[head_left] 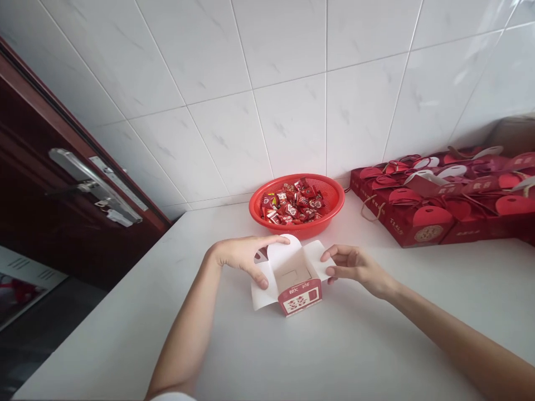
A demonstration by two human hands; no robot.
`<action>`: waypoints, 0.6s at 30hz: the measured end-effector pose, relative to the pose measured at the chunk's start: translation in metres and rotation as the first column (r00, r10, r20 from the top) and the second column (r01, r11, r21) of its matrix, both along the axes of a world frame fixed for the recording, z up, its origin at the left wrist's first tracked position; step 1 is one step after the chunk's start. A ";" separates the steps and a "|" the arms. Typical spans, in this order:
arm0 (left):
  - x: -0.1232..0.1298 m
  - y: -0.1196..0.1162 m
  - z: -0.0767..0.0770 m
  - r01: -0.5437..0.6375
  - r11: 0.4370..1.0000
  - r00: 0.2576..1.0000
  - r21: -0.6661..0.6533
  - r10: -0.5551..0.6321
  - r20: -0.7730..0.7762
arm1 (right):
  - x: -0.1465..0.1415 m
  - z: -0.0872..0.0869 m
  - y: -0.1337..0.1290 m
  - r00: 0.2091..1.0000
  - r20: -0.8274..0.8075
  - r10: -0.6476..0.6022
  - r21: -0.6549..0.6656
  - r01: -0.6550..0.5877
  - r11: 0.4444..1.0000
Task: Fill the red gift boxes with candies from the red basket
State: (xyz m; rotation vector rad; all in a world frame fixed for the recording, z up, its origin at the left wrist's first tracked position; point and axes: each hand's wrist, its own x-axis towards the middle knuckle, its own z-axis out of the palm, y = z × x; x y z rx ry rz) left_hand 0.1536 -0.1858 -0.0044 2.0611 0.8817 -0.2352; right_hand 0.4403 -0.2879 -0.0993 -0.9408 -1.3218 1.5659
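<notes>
A small red and white paper box stands on the white table with its top flaps spread open. Its inside is bare cardboard, with no sweets visible in it. My left hand reaches round the box's left side, thumb on the left flap and forefinger at the rounded back flap. On the right, my right hand pinches the right flap between thumb and fingers. Just behind the box sits a red plastic basket holding several wrapped sweets.
Several red gift boxes with rounded flaps and cord handles are packed together on the table at the right. A tiled wall rises behind. At the left is a dark red door with a metal handle.
</notes>
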 end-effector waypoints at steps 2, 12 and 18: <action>0.005 0.000 -0.006 -0.027 1.000 1.000 -0.017 0.027 -0.001 | -0.003 -0.001 -0.002 1.000 -0.020 -0.009 0.011 0.009 1.000; 0.022 0.011 -0.028 -0.041 0.984 0.990 -0.174 0.063 0.122 | -0.009 0.003 -0.004 0.984 -0.024 -0.177 0.093 0.178 0.980; 0.016 0.000 -0.014 -0.070 0.997 0.987 -0.042 0.075 0.141 | 0.006 0.004 0.002 0.947 0.064 -0.315 0.228 0.294 0.928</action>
